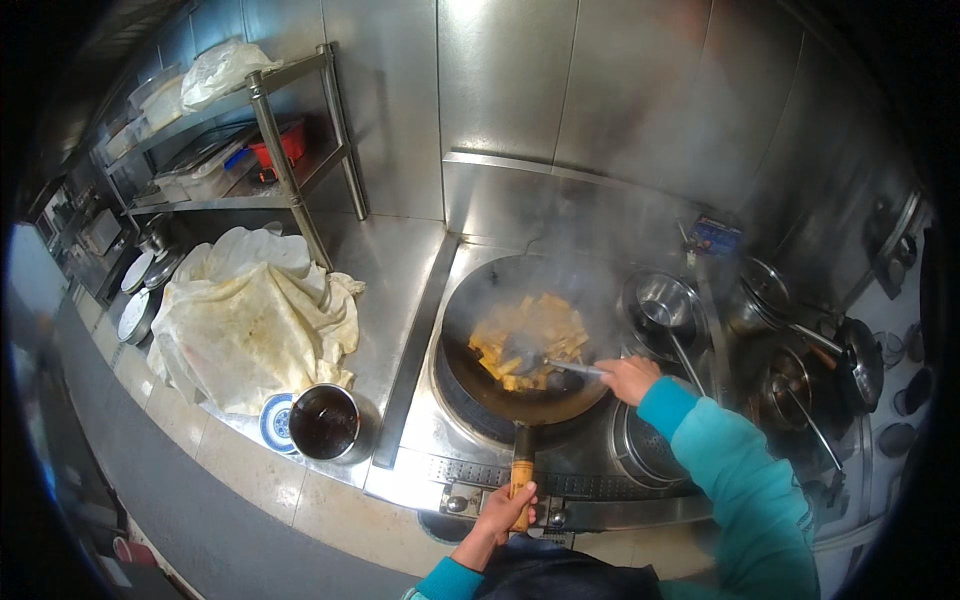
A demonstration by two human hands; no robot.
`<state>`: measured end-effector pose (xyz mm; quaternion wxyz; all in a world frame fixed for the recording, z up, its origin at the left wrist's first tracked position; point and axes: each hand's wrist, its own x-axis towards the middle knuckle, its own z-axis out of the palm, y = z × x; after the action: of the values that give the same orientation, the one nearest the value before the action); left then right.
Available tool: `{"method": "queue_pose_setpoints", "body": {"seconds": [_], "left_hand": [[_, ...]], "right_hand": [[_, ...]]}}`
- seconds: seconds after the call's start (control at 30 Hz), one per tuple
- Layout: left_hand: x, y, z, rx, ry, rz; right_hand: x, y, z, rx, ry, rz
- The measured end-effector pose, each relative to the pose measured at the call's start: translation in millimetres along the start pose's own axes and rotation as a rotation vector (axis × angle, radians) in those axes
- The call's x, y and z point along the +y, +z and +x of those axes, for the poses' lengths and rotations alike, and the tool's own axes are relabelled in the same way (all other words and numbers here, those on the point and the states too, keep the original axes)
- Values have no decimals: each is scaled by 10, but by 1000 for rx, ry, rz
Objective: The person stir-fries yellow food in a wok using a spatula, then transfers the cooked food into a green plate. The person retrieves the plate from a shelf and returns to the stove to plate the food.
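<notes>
My left hand [510, 513] is wrapped around the wooden handle [522, 474] of a large dark wok [471, 319] that sits over a burner on the steel range. Yellow-brown strips of food [551, 322] steam in the wok's bottom. In my right hand [631, 378] is the metal handle of a cooking ladle [576, 367]. Its dark bowl rests among the food, partly veiled by steam. Just right of the wok, a steel ladle [664, 306] lies in a dark round pot [637, 337].
Left of the range stand a steel pot of dark liquid [324, 424], a blue-and-white plate [276, 422] and a stained cloth [225, 322] over something hidden. Behind them rises a steel shelf [217, 204]. A round strainer [645, 442] and lidded pots [761, 289] are at right.
</notes>
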<state>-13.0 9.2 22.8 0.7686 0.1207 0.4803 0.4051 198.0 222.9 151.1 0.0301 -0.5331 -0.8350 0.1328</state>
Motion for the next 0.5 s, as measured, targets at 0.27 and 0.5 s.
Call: {"method": "queue_pose_setpoints", "body": {"seconds": [0.27,0.5], "left_hand": [[-19,-22,6,-25,-8,-7],[-20,-44,20,-23,-8,-13]], "right_hand": [[322,-107,-431,163,-84,-184],[379,113,-744,323,-185,-187]]}}
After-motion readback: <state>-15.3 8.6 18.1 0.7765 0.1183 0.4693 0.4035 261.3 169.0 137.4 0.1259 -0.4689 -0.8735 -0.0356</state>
